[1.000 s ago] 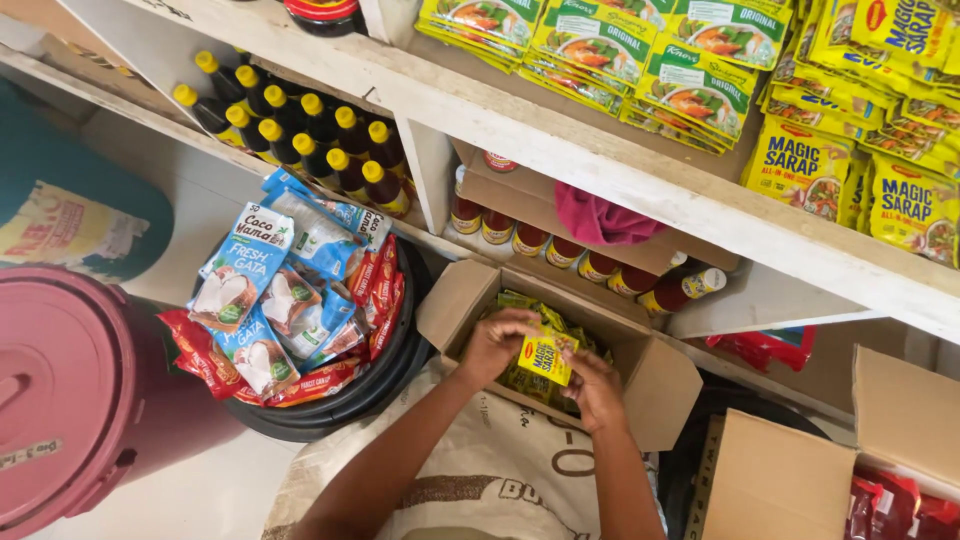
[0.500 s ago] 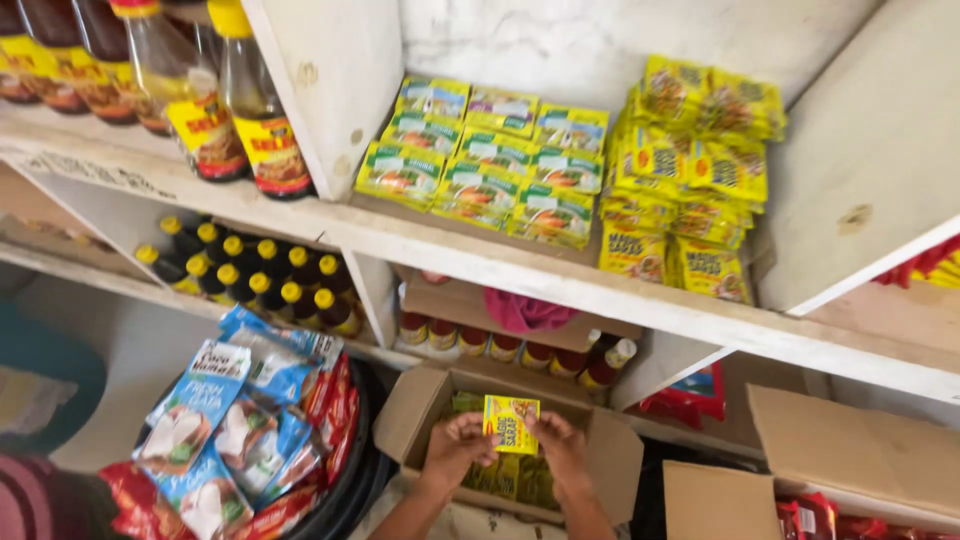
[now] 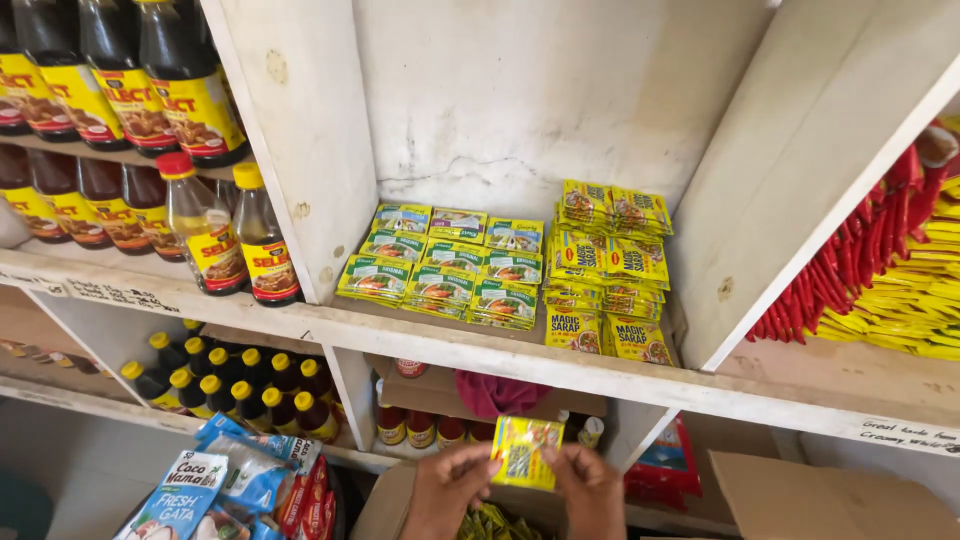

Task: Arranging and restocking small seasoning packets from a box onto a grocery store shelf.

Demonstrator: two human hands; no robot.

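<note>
1. Dark sauce bottles point(image 3: 205, 225) stand on the far-left shelf, above a row of yellow-capped bottles point(image 3: 225, 385).
2. Blue and red packets point(image 3: 235, 485) lie heaped at lower left.
3. The left hand point(image 3: 445, 490) pinches the left edge of a yellow sachet stack point(image 3: 525, 452) below the shelf board.
4. The right hand point(image 3: 590, 488) grips its right edge.
5. Green sachets point(image 3: 440, 265) and yellow sachets point(image 3: 610, 265) fill the middle shelf above.

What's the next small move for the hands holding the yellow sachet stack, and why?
Probably lift it toward the yellow sachets on the middle shelf. Both the left hand and right hand pinch the yellow sachet stack just below that shelf, above the open box, and the matching colour sits up there.
</note>
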